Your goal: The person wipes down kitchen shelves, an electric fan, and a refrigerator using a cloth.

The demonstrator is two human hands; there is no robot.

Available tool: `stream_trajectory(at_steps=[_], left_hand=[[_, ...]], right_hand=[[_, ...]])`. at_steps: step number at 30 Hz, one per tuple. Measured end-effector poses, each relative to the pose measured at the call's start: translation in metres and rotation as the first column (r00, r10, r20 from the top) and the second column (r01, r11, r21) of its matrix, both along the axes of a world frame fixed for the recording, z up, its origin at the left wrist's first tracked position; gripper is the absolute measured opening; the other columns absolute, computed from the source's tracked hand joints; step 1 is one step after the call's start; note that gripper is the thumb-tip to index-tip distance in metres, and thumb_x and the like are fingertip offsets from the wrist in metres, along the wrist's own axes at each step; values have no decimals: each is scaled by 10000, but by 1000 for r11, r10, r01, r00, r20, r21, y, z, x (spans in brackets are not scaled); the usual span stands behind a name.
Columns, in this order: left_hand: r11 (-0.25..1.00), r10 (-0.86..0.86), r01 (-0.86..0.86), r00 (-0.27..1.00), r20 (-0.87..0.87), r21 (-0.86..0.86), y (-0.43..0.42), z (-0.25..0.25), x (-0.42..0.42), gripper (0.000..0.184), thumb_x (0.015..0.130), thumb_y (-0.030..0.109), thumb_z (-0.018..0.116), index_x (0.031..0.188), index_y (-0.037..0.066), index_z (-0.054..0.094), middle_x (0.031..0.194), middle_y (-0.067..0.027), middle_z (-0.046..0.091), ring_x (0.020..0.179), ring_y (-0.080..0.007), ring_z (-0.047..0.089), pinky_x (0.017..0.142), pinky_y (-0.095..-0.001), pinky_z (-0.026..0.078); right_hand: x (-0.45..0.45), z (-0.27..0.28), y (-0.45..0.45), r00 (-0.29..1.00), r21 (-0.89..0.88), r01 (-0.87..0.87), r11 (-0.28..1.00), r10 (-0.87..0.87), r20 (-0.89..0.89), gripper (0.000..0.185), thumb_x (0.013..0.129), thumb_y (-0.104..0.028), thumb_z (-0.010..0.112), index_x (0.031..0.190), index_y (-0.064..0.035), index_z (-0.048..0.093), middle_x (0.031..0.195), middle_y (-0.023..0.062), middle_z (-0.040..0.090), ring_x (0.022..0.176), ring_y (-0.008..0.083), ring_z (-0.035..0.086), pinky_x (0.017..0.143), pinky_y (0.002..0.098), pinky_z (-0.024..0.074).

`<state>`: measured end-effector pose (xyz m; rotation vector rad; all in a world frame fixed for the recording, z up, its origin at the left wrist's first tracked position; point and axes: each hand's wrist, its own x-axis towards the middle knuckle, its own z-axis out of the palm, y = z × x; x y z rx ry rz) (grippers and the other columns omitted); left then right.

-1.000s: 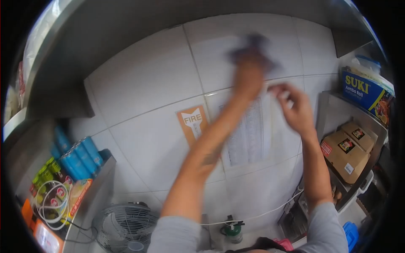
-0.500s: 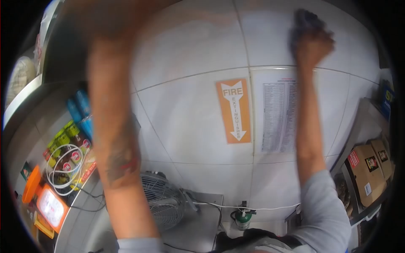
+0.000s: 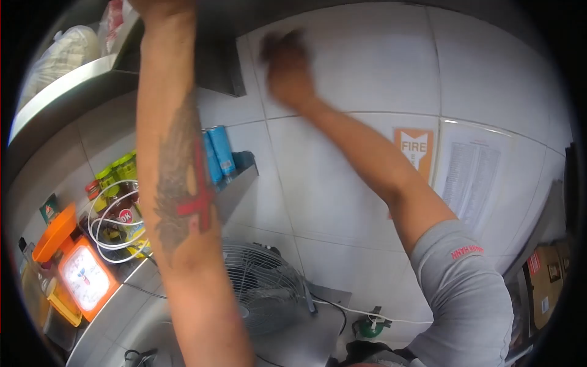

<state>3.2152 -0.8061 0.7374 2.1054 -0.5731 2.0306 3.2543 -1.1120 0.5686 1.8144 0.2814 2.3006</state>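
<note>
My right hand (image 3: 290, 79) is closed around a dark, bunched cloth (image 3: 282, 44), blurred by motion, up against the white tiled wall (image 3: 361, 67). Only the wrist end of my left hand (image 3: 162, 7) shows at the top edge, near the metal shelf (image 3: 67, 82); its fingers are out of frame. The left forearm rises across the view, hiding part of the goods behind it. Right of my right arm, an orange fire extinguisher sign (image 3: 414, 147) and a printed list (image 3: 474, 177) are fixed to the wall.
Below stands a metal fan (image 3: 263, 287) on a steel counter (image 3: 143, 324). To the left are an orange scale (image 3: 88, 275), a coiled white cable (image 3: 101, 235), jars (image 3: 122, 168) and blue cans (image 3: 221, 150). A green extinguisher (image 3: 370, 327) sits low; cardboard boxes (image 3: 544, 287) stand right.
My right hand has swept left across the wall with the cloth. The view has turned left, so the sign and list sit further right. My left hand has stayed high.
</note>
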Motion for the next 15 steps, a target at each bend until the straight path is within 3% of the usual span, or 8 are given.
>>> stream_trajectory(at_steps=[2, 5, 6, 7, 8, 9, 11, 15], left_hand=[[1000, -25, 25, 1000, 10, 4, 2, -11, -3, 311, 803, 369, 708, 992, 125, 750, 905, -143, 734, 881, -320, 708, 805, -442, 561], [996, -88, 88, 994, 66, 1, 10, -36, -19, 313, 808, 380, 705, 981, 123, 747, 908, -144, 732, 880, -319, 707, 795, -441, 561], [992, -125, 124, 988, 89, 12, 9, -48, -28, 314, 809, 384, 704, 978, 122, 746, 909, -144, 731, 880, -319, 707, 792, -441, 562], [986, -167, 165, 980, 112, 24, 4, -62, -39, 315, 810, 387, 704, 974, 122, 745, 910, -144, 731, 880, -319, 707, 789, -441, 562], [976, -215, 212, 967, 133, 39, 0, -79, -53, 316, 812, 391, 703, 971, 121, 744, 911, -144, 730, 879, -318, 706, 785, -440, 562], [966, -260, 255, 955, 144, 47, -3, -101, -71, 317, 813, 395, 702, 967, 120, 743, 912, -144, 729, 879, -318, 706, 782, -440, 563], [940, -339, 327, 925, 173, 95, -11, -146, -113, 320, 816, 402, 700, 960, 119, 741, 913, -145, 728, 878, -317, 705, 776, -440, 563], [921, -381, 359, 912, 150, 151, -13, -228, -183, 327, 822, 416, 696, 946, 117, 738, 917, -145, 725, 877, -315, 704, 763, -438, 564]], right_hand=[[17, -60, 31, 939, -512, -14, 859, -165, -302, 345, 890, -76, 559, 1208, -29, 683, 1291, 189, 632, 1225, 352, 565, 1110, 464, 410], [23, -44, 32, 813, -506, -349, 789, -14, -582, 331, 882, -49, 526, 1168, -33, 692, 1213, 151, 675, 1183, 335, 602, 1088, 450, 432], [52, -16, 21, 912, -523, -281, 804, 55, -406, 338, 870, -45, 531, 1165, -53, 695, 1231, 162, 676, 1180, 335, 608, 1055, 456, 467], [17, 7, 33, 858, -174, -218, 960, 103, -503, 353, 849, -36, 535, 1169, -30, 683, 1212, 180, 678, 1178, 352, 603, 1049, 476, 468], [62, 13, 27, 941, -10, -329, 944, 327, -82, 371, 840, -37, 530, 1185, -7, 664, 1229, 205, 664, 1174, 386, 592, 1069, 481, 443], [52, -2, 36, 957, 3, -288, 957, 288, 45, 364, 844, -36, 513, 1175, 18, 653, 1232, 208, 662, 1170, 381, 596, 1087, 478, 426], [34, -12, 44, 954, -7, -300, 954, 300, 7, 340, 860, -54, 511, 1151, 17, 672, 1224, 203, 670, 1169, 377, 600, 1075, 481, 437], [11, 4, 30, 938, -316, -319, 894, 345, 28, 310, 892, -88, 506, 1103, 14, 709, 1208, 194, 687, 1167, 371, 608, 1049, 487, 458]])
